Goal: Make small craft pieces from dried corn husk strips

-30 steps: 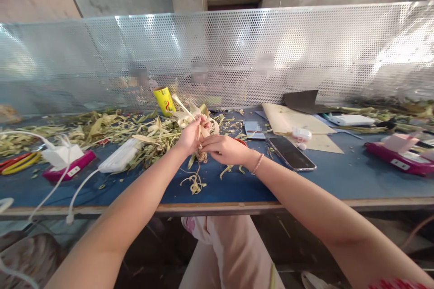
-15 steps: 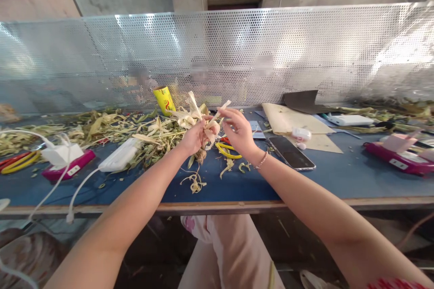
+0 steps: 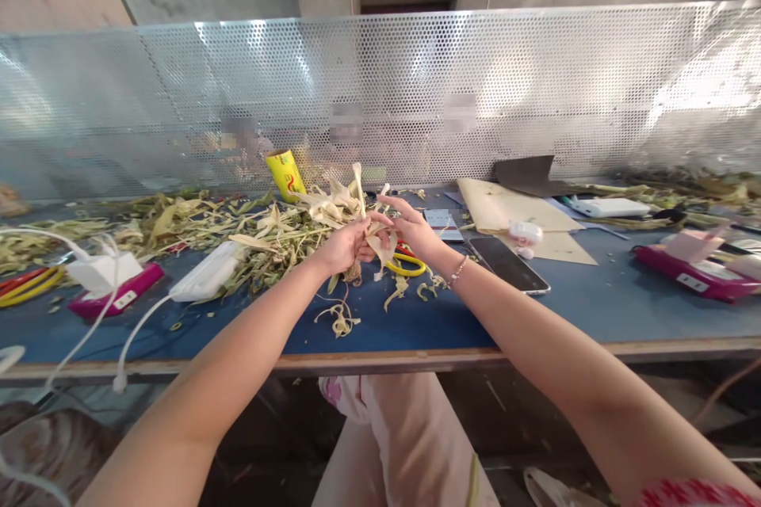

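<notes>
My left hand (image 3: 348,247) is closed around a pale, dried, papery leaf piece (image 3: 358,188), one strip of which sticks up above my fingers. Close against it, my right hand (image 3: 414,228) has its fingers bent over the same piece, and a wide curled flap (image 3: 380,247) hangs between the two hands. My right fingertips partly hide where they meet the flap. Behind and left of my hands lies a heap of dried stalks and leaves (image 3: 279,234). Below them on the table is a curly dried scrap (image 3: 342,322).
A yellow-handled tool (image 3: 410,265) lies by my right hand, with a phone (image 3: 510,265) farther right. At left are a white power bank (image 3: 208,271) and a magenta power strip (image 3: 116,301) with cables. A yellow can (image 3: 285,174) leans near the perforated metal screen (image 3: 404,95).
My right hand has come lower and closer to my left, leaving the strip it touched. That strip now stands more upright, and the flap has spread between my hands.
</notes>
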`<state>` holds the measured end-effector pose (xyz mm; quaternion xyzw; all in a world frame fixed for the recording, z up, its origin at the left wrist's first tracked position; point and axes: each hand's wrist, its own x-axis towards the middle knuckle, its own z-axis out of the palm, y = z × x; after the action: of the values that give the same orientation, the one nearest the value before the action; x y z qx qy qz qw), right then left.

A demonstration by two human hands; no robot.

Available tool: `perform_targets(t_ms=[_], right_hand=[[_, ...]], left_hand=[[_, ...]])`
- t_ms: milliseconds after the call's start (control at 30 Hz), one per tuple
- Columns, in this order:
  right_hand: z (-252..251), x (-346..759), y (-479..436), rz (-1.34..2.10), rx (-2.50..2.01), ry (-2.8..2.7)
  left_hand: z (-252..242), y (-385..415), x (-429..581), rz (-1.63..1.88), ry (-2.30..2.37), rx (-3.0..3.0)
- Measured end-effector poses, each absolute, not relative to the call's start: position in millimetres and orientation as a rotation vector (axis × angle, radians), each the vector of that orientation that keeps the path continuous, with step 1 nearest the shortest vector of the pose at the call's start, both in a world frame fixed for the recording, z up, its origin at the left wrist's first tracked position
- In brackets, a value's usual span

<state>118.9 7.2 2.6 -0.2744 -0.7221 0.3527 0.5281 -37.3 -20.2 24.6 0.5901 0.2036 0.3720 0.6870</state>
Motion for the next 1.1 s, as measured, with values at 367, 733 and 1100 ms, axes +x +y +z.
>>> perform_targets(t_ms=[367,733,1100], right_hand=[[8.6,109.5,-14.3,0.315,-0.816,-1.928],[-5.5,98.6,-5.7,0.553,-0.891,-1.819],[2.6,96.3,-32.1,0.141,-0.607,-2.302]], left_hand=[[21.3,-8.2,-37.4,1.254,0.667,1.153],[20.0,-9.4,-31.5,1.285,0.646,1.190],[20.0,-8.2,-28.9,1.435,0.716,1.188]])
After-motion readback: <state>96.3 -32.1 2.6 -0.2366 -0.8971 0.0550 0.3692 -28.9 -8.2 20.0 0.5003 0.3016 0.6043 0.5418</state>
